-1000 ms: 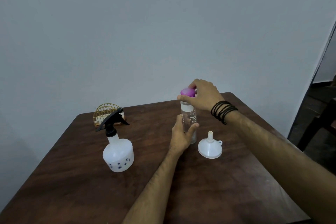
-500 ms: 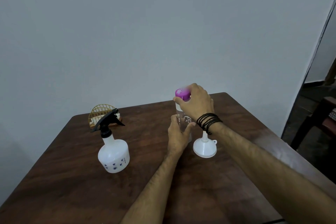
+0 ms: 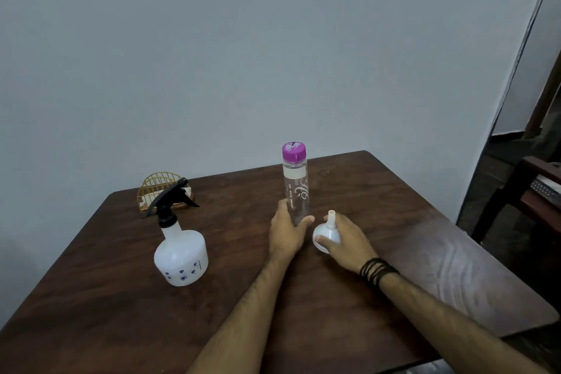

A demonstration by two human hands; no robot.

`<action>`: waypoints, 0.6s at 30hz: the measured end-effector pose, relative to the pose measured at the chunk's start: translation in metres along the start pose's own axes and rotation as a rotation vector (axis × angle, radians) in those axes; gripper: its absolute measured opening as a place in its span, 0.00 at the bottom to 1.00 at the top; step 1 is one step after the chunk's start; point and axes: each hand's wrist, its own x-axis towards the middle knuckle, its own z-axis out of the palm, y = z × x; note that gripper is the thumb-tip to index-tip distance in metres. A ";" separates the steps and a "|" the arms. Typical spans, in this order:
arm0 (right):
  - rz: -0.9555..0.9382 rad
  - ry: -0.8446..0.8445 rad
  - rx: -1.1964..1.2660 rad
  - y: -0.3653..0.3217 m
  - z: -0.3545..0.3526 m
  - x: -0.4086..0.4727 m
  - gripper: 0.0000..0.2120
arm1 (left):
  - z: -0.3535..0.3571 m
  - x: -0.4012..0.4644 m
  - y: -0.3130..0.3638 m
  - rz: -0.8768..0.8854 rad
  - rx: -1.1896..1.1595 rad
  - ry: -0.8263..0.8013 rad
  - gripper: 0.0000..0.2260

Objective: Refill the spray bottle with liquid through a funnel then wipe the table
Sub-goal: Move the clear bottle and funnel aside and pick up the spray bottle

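A clear water bottle [image 3: 295,188] with a purple cap [image 3: 294,151] stands upright near the middle of the dark wooden table [image 3: 425,252]. My left hand [image 3: 287,234] grips its lower part. Just to the right, a white funnel [image 3: 326,232] lies mouth down with its spout pointing up, and my right hand [image 3: 347,241] curls round its bowl. A white spray bottle [image 3: 181,255] with a black trigger head [image 3: 170,200] stands to the left, capped, apart from both hands.
A gold wire holder [image 3: 158,188] with something pale inside sits at the table's back left, behind the spray bottle. A dark wooden chair [image 3: 522,191] stands off the table's right side near a doorway.
My right hand left the purple cap and came down onto the funnel. My left hand stays on the bottle.
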 end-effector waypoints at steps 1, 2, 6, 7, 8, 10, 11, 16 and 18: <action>0.002 0.002 -0.009 0.001 0.000 0.005 0.28 | 0.000 0.002 0.001 -0.009 0.025 -0.007 0.25; 0.009 0.004 -0.014 0.001 -0.001 0.011 0.27 | 0.000 0.005 0.002 -0.016 0.050 -0.013 0.25; 0.055 0.023 -0.011 0.001 -0.004 0.041 0.24 | 0.005 0.020 0.004 -0.039 0.108 -0.013 0.26; 0.072 0.032 -0.015 0.002 -0.004 0.049 0.23 | 0.006 0.025 0.005 -0.053 0.122 -0.014 0.26; 0.091 0.041 -0.023 0.005 -0.003 0.058 0.24 | 0.009 0.030 0.005 -0.067 0.137 -0.013 0.26; 0.122 0.061 -0.025 0.011 -0.001 0.076 0.24 | 0.014 0.042 0.005 -0.080 0.158 -0.009 0.26; 0.138 0.072 -0.018 0.015 -0.001 0.085 0.24 | 0.016 0.046 0.004 -0.083 0.166 -0.006 0.26; 0.153 0.096 0.028 0.036 -0.005 0.138 0.30 | 0.031 0.082 -0.002 -0.094 0.198 -0.006 0.27; 0.168 0.115 0.023 0.045 -0.010 0.159 0.33 | 0.040 0.102 -0.003 -0.100 0.198 -0.022 0.26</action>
